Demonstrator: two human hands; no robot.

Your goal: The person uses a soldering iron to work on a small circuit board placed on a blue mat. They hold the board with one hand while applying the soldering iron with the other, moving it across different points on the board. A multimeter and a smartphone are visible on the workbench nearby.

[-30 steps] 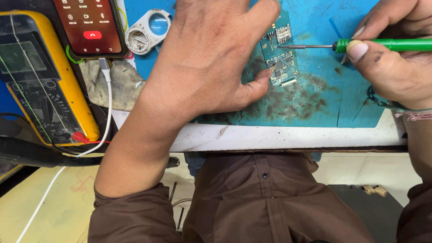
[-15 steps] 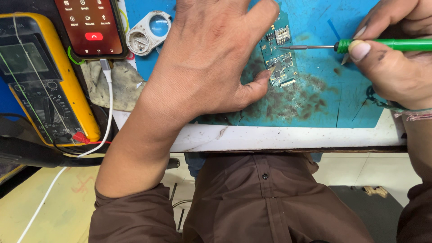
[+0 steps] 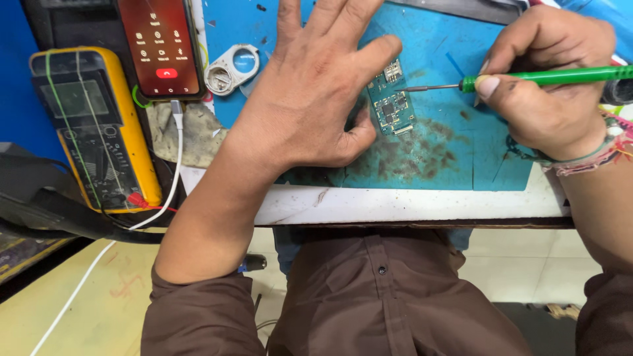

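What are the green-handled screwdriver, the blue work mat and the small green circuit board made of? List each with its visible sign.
Green-handled screwdriver: glossy handle, likely plastic; thin grey shaft, apparently metal.
Blue work mat: matte, probably rubber or silicone, going by its dull surface with dark stains.
Small green circuit board: rigid laminate, it seems, with dark chips and metal shields. The left hand holds it down; the right hand grips the screwdriver.

left hand (image 3: 316, 99): flat, palm down, fingers spread, thumb tucked toward the near edge | right hand (image 3: 550, 92): curled in a pinch grip, forefinger extended | forearms: both reach in over the near edge, sleeves pushed back
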